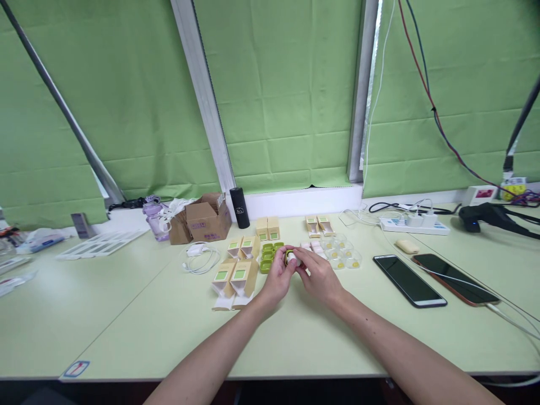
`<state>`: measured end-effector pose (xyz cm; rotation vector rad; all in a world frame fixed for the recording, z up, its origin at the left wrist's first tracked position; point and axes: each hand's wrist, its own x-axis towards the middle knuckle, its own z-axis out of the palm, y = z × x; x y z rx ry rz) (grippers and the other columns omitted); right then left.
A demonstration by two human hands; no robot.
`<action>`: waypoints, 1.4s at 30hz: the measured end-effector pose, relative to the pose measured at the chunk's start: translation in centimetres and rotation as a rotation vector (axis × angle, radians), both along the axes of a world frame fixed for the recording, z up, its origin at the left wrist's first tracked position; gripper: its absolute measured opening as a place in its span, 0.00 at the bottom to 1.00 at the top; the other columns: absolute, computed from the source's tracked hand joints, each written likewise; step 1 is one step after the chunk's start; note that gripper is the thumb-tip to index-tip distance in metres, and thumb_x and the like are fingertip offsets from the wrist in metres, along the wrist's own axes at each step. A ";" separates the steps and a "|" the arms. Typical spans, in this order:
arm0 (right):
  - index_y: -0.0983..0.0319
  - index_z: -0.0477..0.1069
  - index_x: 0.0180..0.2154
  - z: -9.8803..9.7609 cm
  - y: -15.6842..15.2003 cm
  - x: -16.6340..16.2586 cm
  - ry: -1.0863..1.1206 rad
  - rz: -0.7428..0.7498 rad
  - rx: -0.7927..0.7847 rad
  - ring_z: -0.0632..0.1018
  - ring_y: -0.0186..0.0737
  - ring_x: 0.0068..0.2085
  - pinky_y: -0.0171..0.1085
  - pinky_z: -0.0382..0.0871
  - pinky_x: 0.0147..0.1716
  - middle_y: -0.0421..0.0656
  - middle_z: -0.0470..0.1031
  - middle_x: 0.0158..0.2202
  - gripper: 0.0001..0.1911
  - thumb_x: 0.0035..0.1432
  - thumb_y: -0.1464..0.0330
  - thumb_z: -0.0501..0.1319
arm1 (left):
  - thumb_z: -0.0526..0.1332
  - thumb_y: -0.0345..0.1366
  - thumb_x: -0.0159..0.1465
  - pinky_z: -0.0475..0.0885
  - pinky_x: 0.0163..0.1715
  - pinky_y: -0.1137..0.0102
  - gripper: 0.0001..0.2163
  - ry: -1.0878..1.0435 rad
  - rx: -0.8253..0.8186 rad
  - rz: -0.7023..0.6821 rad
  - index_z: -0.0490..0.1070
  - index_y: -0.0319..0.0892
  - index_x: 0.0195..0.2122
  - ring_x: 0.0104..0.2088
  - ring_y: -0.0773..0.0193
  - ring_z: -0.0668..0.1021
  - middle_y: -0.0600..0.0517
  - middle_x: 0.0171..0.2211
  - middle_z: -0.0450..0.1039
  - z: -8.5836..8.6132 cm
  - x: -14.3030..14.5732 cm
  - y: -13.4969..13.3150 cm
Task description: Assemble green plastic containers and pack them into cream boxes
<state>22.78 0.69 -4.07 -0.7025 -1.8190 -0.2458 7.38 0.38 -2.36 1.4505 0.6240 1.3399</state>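
Observation:
Between both hands is a small green cup with a white piece (292,258) at its mouth; fingers cover much of it. My left hand (276,277) is closed around its left side. From the right, my right hand (319,275) grips it with bent fingers. Just behind my left hand sit several green cups (266,259) in rows. Beyond my right hand lie small white-pink pieces (313,247), partly hidden. Several clear domed covers (341,251) with yellow spots stand beside them. Left of the hands, open cream boxes with green labels (239,275) lie in a group.
More small boxes (268,228) stand further back, with another pair of boxes (319,225) to their right. A cardboard carton (207,218), black cylinder (239,208) and white charger cable (202,259) are at left. Two phones (408,280) and a power strip (415,225) lie at right.

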 end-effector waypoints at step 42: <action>0.59 0.68 0.58 1.5 -0.9 0.8 0.141 0.004 -0.343 0.77 0.49 0.41 0.47 0.75 0.41 0.50 0.78 0.46 0.19 0.67 0.67 0.62 | 0.70 0.55 0.64 0.77 0.29 0.68 0.29 0.081 -0.003 0.018 0.65 0.47 0.60 0.35 0.63 0.81 0.41 0.58 0.70 1.3 -1.7 0.0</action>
